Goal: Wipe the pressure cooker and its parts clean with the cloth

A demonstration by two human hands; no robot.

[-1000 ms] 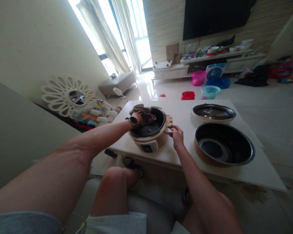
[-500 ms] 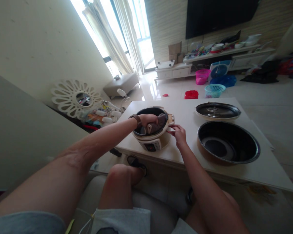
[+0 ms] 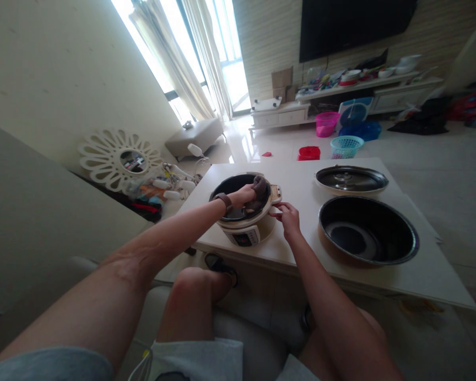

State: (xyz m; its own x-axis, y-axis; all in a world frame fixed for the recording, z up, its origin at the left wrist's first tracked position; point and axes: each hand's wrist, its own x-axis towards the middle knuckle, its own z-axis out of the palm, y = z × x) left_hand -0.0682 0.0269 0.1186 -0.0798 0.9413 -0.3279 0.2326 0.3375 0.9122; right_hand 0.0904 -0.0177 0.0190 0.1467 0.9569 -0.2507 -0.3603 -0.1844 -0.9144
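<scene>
A cream-coloured electric cooker (image 3: 265, 228) with a dark control panel stands on the white table, its lid off. My left hand (image 3: 244, 196) reaches into its opening, closed on a brown cloth (image 3: 258, 190) that lies against the inner wall on the right. At the cooker's right side, my right hand (image 3: 289, 218) grips the rim just below the hinge bracket (image 3: 276, 193), thumb and fingers pinched on the edge. To the right sits a black inner pot (image 3: 396, 230), and behind it a detached lid (image 3: 365, 180) lies with its inner side up.
The white table (image 3: 297, 174) carries all of these. Beyond it on the floor are a red bin (image 3: 309, 153), a turquoise basket (image 3: 346, 146) and a pink basket (image 3: 326, 124). A flower-shaped mirror (image 3: 99, 159) and clutter stand at the left.
My left hand has shifted the cloth slightly right and up along the cooker's inner wall, and the cloth looks more bunched. My right hand keeps its hold on the rim.
</scene>
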